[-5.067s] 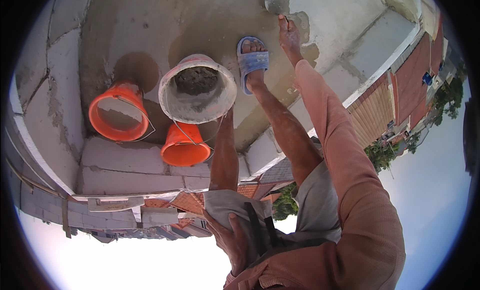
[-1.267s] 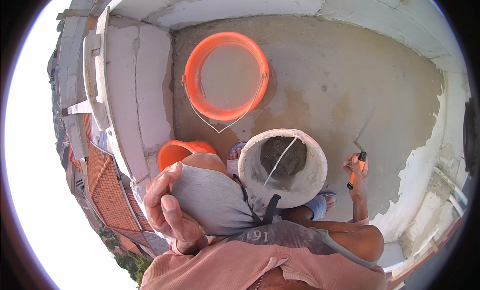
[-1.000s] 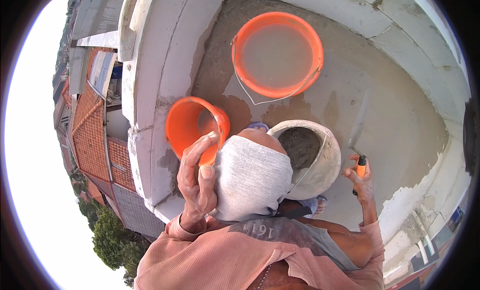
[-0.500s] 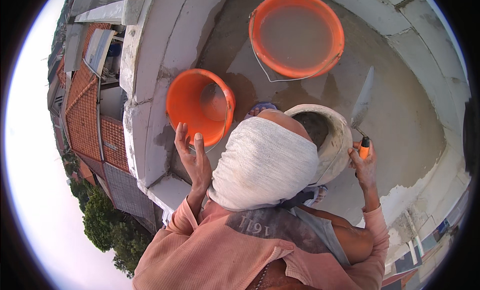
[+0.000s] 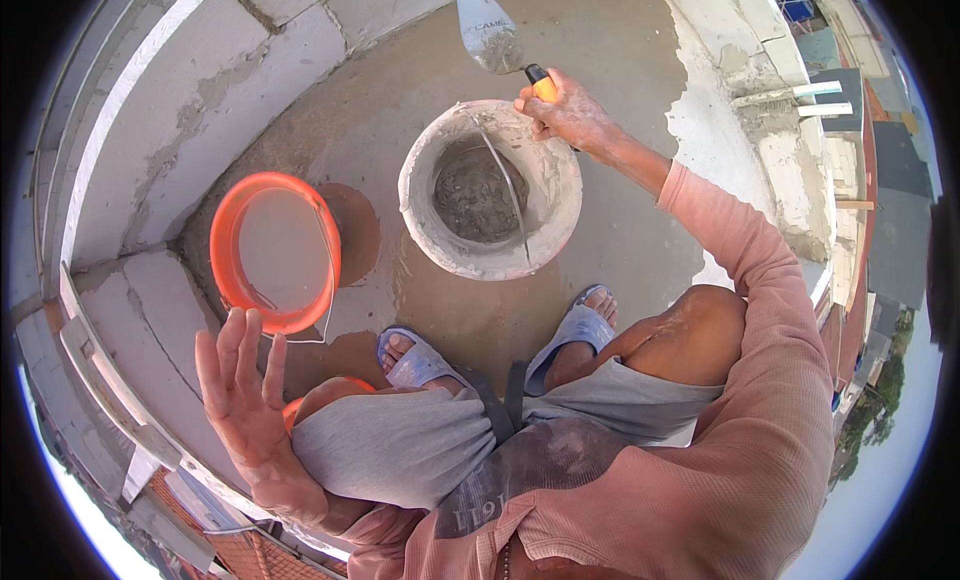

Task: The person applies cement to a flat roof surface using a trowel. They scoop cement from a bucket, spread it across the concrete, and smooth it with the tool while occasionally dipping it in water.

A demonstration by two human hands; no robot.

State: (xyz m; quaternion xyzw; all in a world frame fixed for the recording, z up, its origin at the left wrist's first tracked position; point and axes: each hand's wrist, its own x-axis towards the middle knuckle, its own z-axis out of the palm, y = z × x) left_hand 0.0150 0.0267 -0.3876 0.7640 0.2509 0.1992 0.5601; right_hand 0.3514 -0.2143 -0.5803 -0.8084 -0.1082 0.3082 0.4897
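The right hand (image 5: 568,110) is clenched around a trowel (image 5: 492,32) held over the far rim of the mortar bucket (image 5: 489,189). The left hand (image 5: 245,395) is spread open and holds nothing, just beside the orange bucket (image 5: 275,253) on the concrete floor (image 5: 610,40).

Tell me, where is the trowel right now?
In the head view, the trowel is at the top, held in the right hand just beyond the rim of the white mortar bucket.

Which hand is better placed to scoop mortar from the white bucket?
Right, probably. The right hand already grips the trowel by its orange handle, right at the white bucket rim. The left hand is open and empty, near the orange bucket.
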